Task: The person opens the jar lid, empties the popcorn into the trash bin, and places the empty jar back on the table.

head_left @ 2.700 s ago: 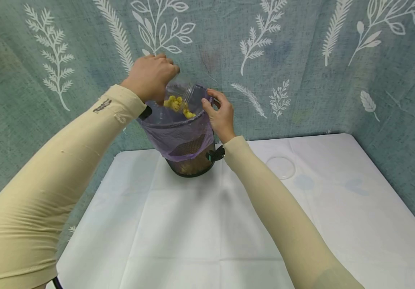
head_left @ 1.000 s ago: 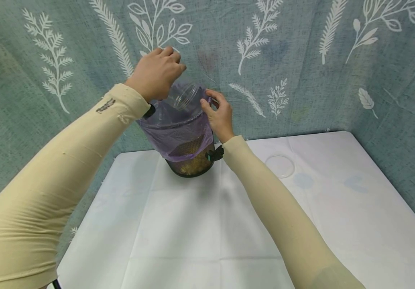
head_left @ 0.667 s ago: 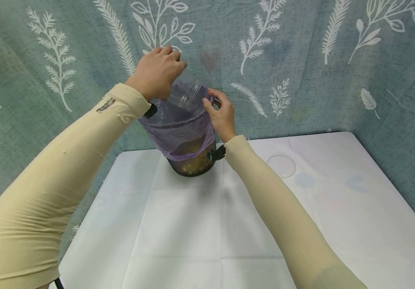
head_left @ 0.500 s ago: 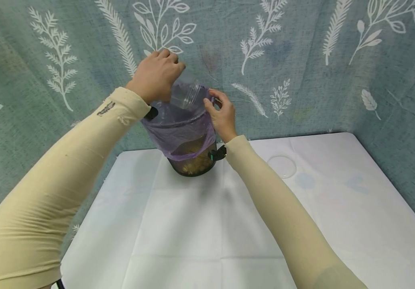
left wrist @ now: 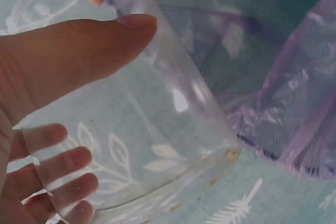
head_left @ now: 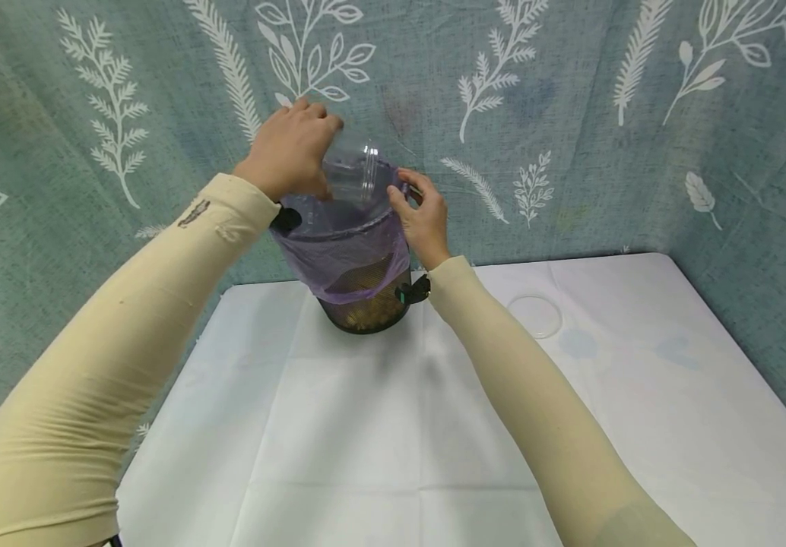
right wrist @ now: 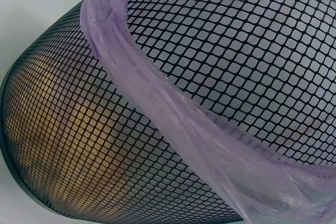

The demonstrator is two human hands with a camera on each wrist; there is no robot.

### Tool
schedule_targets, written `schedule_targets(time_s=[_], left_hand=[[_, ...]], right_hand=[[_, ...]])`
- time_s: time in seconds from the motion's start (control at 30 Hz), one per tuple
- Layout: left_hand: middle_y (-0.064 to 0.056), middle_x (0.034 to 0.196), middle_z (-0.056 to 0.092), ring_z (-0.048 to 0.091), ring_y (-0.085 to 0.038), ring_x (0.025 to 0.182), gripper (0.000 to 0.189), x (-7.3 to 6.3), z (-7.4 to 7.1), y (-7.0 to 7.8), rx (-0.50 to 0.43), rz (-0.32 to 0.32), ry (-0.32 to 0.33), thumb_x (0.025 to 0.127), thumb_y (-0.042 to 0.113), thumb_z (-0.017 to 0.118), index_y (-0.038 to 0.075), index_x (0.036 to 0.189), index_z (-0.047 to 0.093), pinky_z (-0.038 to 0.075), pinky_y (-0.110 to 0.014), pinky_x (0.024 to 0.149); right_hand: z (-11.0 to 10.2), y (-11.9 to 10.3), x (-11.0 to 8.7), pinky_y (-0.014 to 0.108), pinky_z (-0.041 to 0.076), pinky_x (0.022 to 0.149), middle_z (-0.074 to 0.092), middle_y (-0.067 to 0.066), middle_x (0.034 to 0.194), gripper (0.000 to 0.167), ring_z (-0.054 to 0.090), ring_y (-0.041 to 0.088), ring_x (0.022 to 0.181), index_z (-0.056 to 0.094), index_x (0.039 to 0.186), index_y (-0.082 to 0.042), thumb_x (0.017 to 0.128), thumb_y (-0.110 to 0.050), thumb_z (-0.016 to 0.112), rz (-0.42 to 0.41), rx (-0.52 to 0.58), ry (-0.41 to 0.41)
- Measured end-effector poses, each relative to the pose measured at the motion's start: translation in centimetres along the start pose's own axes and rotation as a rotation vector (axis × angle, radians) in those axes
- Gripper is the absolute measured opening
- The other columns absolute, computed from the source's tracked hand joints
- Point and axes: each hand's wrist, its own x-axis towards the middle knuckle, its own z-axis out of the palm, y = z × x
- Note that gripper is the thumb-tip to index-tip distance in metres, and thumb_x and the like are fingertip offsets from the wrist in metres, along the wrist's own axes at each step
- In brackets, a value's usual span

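My left hand (head_left: 290, 152) grips a clear plastic jar (head_left: 352, 171) by its side, thumb on one side and fingers on the other. The jar lies nearly sideways over the mouth of a black mesh trash bin (head_left: 366, 315), its open end toward my right hand. In the left wrist view, only small yellowish specks show in the jar, along its base edge. A purple trash bag (head_left: 345, 262) lines the bin and folds over its rim. My right hand (head_left: 423, 220) pinches the bagged rim at the right. Yellow contents (right wrist: 86, 135) show through the lower mesh.
A thin clear round lid (head_left: 535, 317) lies on the white-covered table (head_left: 338, 425), right of the bin. Behind the table hangs a green leaf-patterned curtain (head_left: 571, 152), close to the bin.
Yellow pieces seen in the jar earlier have left it, and more yellow shows low in the bin. The jar's mouth has since tilted up toward level. My right hand keeps its place.
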Motion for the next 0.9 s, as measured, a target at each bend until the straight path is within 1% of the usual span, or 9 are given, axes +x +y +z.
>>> schedule_targets(time_s=[0.13, 0.27, 0.4, 0.5, 0.57, 0.67, 0.7, 0.83, 0.9], left_hand=[[-0.029, 0.15, 0.047, 0.039, -0.051, 0.14, 0.11, 0.0, 0.1, -0.2, -0.06, -0.052, -0.012, 0.072, 0.034, 0.098, -0.003, 0.158, 0.04, 0.031, -0.063, 0.119], [-0.029, 0.155, 0.044, 0.039, -0.051, 0.142, 0.114, -0.4, 0.4, -0.3, -0.132, -0.107, 0.009, 0.073, 0.04, 0.097, -0.003, 0.159, 0.036, 0.033, -0.061, 0.119], [-0.027, 0.162, 0.038, 0.036, -0.049, 0.146, 0.118, -0.9, 0.9, -0.4, -0.251, -0.167, 0.037, 0.075, 0.044, 0.095, -0.002, 0.162, 0.031, 0.034, -0.061, 0.119], [-0.023, 0.166, 0.034, 0.034, -0.046, 0.15, 0.118, -1.3, 1.3, -0.4, -0.35, -0.221, 0.05, 0.077, 0.046, 0.094, 0.0, 0.164, 0.028, 0.032, -0.06, 0.12], [-0.02, 0.167, 0.034, 0.034, -0.043, 0.15, 0.118, -1.4, 1.5, -0.4, -0.409, -0.26, 0.063, 0.078, 0.047, 0.092, 0.001, 0.165, 0.026, 0.033, -0.06, 0.12], [-0.019, 0.165, 0.037, 0.039, -0.042, 0.148, 0.116, -1.7, 1.6, -0.4, -0.474, -0.314, 0.09, 0.081, 0.05, 0.09, 0.003, 0.165, 0.026, 0.037, -0.06, 0.117], [-0.019, 0.164, 0.039, 0.041, -0.041, 0.146, 0.116, -1.8, 1.7, -0.4, -0.492, -0.328, 0.101, 0.081, 0.051, 0.089, 0.003, 0.165, 0.026, 0.039, -0.059, 0.116], [-0.02, 0.159, 0.043, 0.046, -0.04, 0.142, 0.114, -2.2, 1.9, -0.6, -0.565, -0.371, 0.136, 0.081, 0.056, 0.087, 0.002, 0.163, 0.028, 0.042, -0.056, 0.114], [-0.019, 0.159, 0.043, 0.046, -0.038, 0.141, 0.114, -2.3, 2.0, -0.6, -0.605, -0.388, 0.15, 0.081, 0.058, 0.086, 0.002, 0.162, 0.029, 0.043, -0.054, 0.114]], right_hand=[[-0.1, -0.1, 0.0, 0.019, 0.04, 0.112, 0.059, 0.015, 0.146, 0.041, 0.055, 0.021, 0.136, 0.06, 0.142, 0.005, 0.106, -0.013, 0.066, 0.003, -0.008, -0.002], [-0.1, -0.1, 0.0, 0.019, 0.041, 0.112, 0.059, 0.015, 0.146, 0.041, 0.055, 0.021, 0.136, 0.059, 0.142, 0.005, 0.106, -0.013, 0.066, -0.001, -0.007, -0.004], [-0.1, 0.0, 0.0, 0.019, 0.041, 0.112, 0.059, 0.014, 0.146, 0.041, 0.055, 0.02, 0.136, 0.06, 0.142, 0.004, 0.105, -0.014, 0.066, -0.006, -0.01, -0.006], [-0.1, 0.2, -0.1, 0.019, 0.041, 0.112, 0.059, 0.013, 0.146, 0.04, 0.055, 0.02, 0.136, 0.061, 0.141, 0.003, 0.105, -0.014, 0.067, -0.006, -0.008, -0.008], [-0.1, 0.2, -0.1, 0.02, 0.041, 0.112, 0.059, 0.013, 0.146, 0.04, 0.054, 0.021, 0.137, 0.061, 0.141, 0.003, 0.105, -0.015, 0.066, -0.003, 0.001, -0.01], [-0.1, 0.1, -0.1, 0.021, 0.041, 0.112, 0.058, 0.013, 0.148, 0.041, 0.054, 0.023, 0.138, 0.06, 0.142, 0.003, 0.106, -0.015, 0.066, -0.005, 0.003, -0.01], [-0.1, -0.3, -0.2, 0.023, 0.041, 0.113, 0.057, 0.015, 0.148, 0.041, 0.053, 0.025, 0.139, 0.059, 0.142, 0.004, 0.106, -0.014, 0.065, -0.001, 0.006, -0.011], [0.0, -2.3, -0.8, 0.028, 0.04, 0.116, 0.057, 0.013, 0.149, 0.039, 0.052, 0.023, 0.14, 0.06, 0.141, 0.005, 0.105, -0.009, 0.064, 0.046, 0.005, -0.01], [-0.1, -3.4, -1.2, 0.032, 0.04, 0.118, 0.057, 0.017, 0.149, 0.038, 0.052, 0.027, 0.141, 0.059, 0.141, 0.007, 0.105, -0.006, 0.063, 0.053, 0.012, -0.013]])
